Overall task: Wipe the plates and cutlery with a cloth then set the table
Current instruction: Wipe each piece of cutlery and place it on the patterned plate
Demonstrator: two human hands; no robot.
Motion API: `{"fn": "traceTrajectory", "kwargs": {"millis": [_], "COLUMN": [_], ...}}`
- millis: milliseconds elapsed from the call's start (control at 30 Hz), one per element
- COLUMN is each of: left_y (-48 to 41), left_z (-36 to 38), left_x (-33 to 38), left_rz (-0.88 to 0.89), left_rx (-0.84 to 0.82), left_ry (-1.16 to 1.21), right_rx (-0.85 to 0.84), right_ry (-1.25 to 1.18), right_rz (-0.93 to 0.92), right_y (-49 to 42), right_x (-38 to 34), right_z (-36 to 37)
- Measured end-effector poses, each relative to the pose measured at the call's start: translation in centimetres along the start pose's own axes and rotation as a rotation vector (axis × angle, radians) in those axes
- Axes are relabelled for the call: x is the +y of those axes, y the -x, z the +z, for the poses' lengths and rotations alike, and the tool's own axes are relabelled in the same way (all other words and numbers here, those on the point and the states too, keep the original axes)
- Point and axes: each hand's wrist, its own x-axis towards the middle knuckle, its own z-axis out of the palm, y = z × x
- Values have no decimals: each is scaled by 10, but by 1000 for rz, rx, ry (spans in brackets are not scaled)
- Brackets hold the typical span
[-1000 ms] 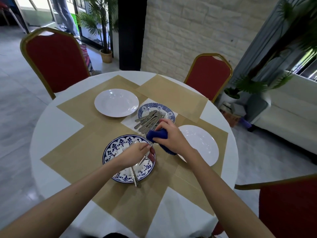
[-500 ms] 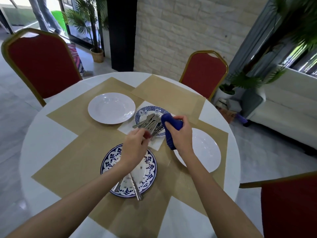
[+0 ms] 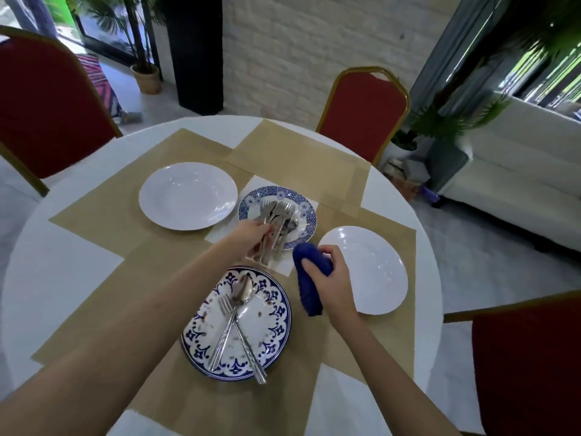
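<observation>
Gripping blue cloth (image 3: 309, 294) in curled right hand (image 3: 331, 278) | left hand (image 3: 250, 236) fingers curled on cutlery (image 3: 279, 218) handles

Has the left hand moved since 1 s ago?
Yes. The left hand went from over the near patterned plate, away from the person, to the cutlery pile on the small blue plate, where it grips handles.
</observation>
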Motion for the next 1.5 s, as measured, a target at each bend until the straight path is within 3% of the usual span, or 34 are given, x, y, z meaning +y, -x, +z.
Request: {"fn": "traceTrajectory", "kwargs": {"millis": [133, 267, 433, 600, 733, 900, 1067, 1267, 1333, 1500], "left_y": [-26, -37, -25, 7, 46, 91, 99, 111, 119, 143], "left_z": [-1, 3, 4, -3, -15, -18, -8, 0, 2, 19], "left_x": [-11, -13, -13, -29, -69, -135, -168, -151, -146, -126], "left_rz": [176, 305, 430, 495, 347, 138, 170, 157, 176, 345], "left_rx": [184, 277, 338, 371, 331, 223, 364, 398, 349, 292], "left_ry": [-535, -619, -714, -600, -728, -1100, -1033, -700, -534, -363], "right_rx": [74, 46, -89, -101, -255, -420, -398, -316, -306, -302], "right_ry": [-455, -838, -842, -875, -1012, -769, -507, -398, -233, 189], "right_rz": [462, 740, 766, 815, 908, 908, 850, 768, 582, -125], "right_y": [1, 5, 11, 15, 21, 22, 29, 34, 31, 24], "right_x": [17, 18, 15, 16, 14, 5, 3, -7, -9, -16], "right_z": [-2, -6, -6, -3, 4, 7, 15, 18, 19, 14]}}
